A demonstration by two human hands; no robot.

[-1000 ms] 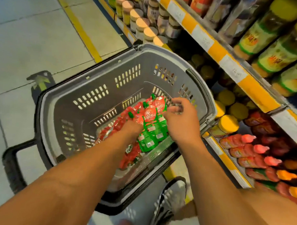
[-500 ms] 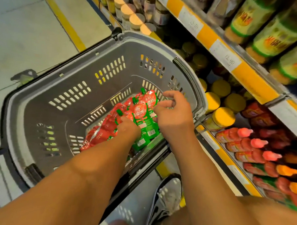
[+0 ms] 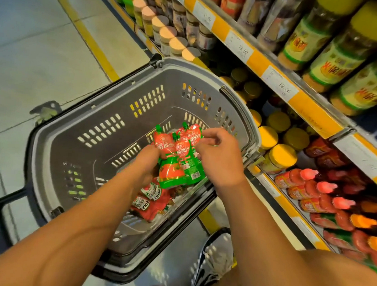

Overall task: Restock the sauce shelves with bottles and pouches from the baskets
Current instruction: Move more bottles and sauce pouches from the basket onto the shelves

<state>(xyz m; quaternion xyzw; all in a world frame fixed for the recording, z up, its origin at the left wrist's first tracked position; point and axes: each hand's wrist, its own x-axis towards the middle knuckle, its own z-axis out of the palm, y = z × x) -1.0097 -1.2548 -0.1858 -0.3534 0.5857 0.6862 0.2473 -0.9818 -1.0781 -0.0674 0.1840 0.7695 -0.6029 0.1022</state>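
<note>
Bundle of red-and-green spouted pouches [image 3: 178, 157] held above grey basket [image 3: 93, 125], between both hands: left hand [image 3: 146, 162] gripping the left side, right hand [image 3: 217, 157] pinching the right edge. Further red pouches [image 3: 150, 201] loose in the basket beneath the left hand. Likely light, soft, slippery film; best taken near the stiff spouts.

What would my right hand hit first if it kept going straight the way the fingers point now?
The right hand points left, pinching the red and green pouches, so it meets those at once. Beyond them, probably the left hand gripping the same bunch, though depth is unclear.
</note>
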